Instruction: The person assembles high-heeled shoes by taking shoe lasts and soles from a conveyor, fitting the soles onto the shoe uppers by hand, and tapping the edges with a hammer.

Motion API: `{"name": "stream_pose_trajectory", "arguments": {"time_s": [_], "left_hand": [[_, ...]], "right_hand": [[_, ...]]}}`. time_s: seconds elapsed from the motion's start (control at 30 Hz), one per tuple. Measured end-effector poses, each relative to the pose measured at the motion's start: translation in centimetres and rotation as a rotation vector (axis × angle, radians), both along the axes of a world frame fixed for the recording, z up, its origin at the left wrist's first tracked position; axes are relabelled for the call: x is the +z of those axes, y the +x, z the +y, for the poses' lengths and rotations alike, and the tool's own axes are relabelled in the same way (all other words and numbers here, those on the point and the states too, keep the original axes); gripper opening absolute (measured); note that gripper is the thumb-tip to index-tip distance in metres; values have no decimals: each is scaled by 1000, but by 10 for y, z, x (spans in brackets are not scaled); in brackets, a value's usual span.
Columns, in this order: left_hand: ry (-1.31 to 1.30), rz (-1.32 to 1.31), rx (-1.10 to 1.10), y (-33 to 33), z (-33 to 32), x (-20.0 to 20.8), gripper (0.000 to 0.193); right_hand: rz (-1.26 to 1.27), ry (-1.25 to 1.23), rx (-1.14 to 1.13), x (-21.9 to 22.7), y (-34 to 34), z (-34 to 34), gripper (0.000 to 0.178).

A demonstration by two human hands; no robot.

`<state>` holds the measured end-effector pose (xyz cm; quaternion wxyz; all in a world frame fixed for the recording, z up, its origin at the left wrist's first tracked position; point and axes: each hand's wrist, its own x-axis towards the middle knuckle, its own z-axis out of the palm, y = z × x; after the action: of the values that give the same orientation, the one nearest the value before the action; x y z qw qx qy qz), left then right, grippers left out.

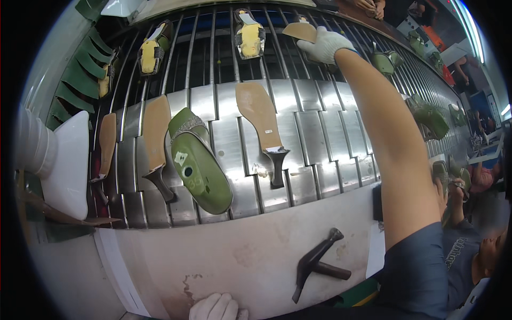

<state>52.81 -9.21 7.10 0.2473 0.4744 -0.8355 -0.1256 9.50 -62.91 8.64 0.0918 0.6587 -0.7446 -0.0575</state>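
Observation:
My right hand (325, 47), in a white glove, reaches to the far side of the slatted metal conveyor. Its fingers are closed on a tan shoe sole (300, 31); the sole's heel end is hidden. My left hand (214, 307), also gloved, rests at the near edge of the white worktop with its fingers curled together and nothing visible in them. Ahead of it, a green shoe on a last (200, 168) lies on the conveyor, between heeled tan soles (256, 109) (156, 128). A dark hammer (318, 264) lies on the worktop to the right.
Shoes with yellow undersides (250, 40) (152, 52) lie on the far rollers (212, 48). Another heeled sole (107, 138) is at the left, beside a white plastic piece (66, 165). Green shoes (431, 118) line the conveyor to the right, where a co-worker's hands (456, 192) handle one.

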Motion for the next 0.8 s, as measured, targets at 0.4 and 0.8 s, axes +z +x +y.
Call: {"name": "stream_pose_trajectory", "arguments": {"time_s": [0.4, 0.8], "left_hand": [[-80, 39, -8, 8, 3, 1, 47], [-735, 56, 41, 8, -11, 12, 68]], "right_hand": [[-107, 44, -136, 67, 61, 101, 68], [-1561, 380, 254, 121, 198, 491, 64]]}}
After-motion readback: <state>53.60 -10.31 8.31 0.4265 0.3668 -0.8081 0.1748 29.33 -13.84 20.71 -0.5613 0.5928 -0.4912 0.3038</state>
